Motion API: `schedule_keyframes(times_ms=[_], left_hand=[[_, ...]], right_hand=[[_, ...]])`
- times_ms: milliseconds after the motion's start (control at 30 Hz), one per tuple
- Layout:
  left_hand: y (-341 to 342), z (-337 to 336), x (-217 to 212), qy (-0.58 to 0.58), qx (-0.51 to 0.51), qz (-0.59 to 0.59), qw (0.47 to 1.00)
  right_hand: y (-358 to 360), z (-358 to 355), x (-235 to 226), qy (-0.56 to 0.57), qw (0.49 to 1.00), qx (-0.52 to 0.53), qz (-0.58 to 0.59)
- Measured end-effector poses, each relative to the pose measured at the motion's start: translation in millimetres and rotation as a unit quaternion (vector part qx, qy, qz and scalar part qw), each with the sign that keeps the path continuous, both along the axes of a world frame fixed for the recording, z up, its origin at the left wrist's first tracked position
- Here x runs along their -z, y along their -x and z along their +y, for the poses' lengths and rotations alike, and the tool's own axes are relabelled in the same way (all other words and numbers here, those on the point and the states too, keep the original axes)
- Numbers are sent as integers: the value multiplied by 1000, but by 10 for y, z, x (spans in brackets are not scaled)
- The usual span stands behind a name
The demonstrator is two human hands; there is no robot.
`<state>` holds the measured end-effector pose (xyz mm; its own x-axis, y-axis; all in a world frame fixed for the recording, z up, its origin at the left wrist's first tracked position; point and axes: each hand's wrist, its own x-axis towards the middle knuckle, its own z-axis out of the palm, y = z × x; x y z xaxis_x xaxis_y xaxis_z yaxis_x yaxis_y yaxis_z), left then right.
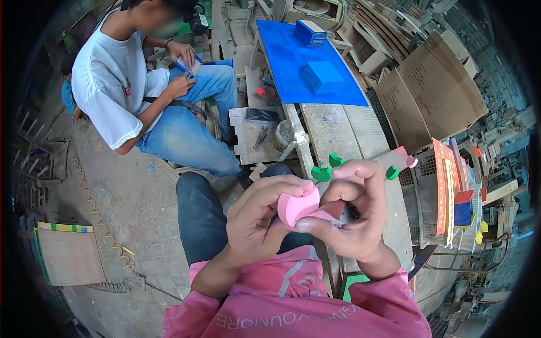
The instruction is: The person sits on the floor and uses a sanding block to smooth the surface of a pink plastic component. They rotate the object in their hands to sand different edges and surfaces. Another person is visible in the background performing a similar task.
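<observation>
Both of my hands hold a small pink painted piece (297, 206) with a curved edge, close in front of me. My left hand (260, 217) grips its left side with the fingers curled over the top. My right hand (356, 209) pinches its right side, thumb under the piece, and also holds a small dark object (350, 212) that I cannot make out. Green curved pieces (327, 168) lie on the wooden workbench (332, 132) just beyond my hands.
A person in a white shirt and jeans (146, 96) sits at upper left, handling a blue piece. Blue sheet and blue blocks (315, 70) cover the bench's far end. Cardboard (434, 90) leans at right; orange and blue painted parts (451, 191) stand in a wire rack.
</observation>
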<state>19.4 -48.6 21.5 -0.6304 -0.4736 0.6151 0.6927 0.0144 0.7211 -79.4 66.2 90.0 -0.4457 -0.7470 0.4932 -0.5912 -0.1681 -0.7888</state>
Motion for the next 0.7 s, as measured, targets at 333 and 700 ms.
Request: schedule_keyframes(times_ms=[333, 700], left_hand=[[21, -12, 19, 7, 2, -6, 1000], [27, -3, 15, -58, 48, -24, 997]], right_hand=[[3, 9, -6, -23, 999, 16, 22], [96, -44, 47, -4, 998, 60, -11]])
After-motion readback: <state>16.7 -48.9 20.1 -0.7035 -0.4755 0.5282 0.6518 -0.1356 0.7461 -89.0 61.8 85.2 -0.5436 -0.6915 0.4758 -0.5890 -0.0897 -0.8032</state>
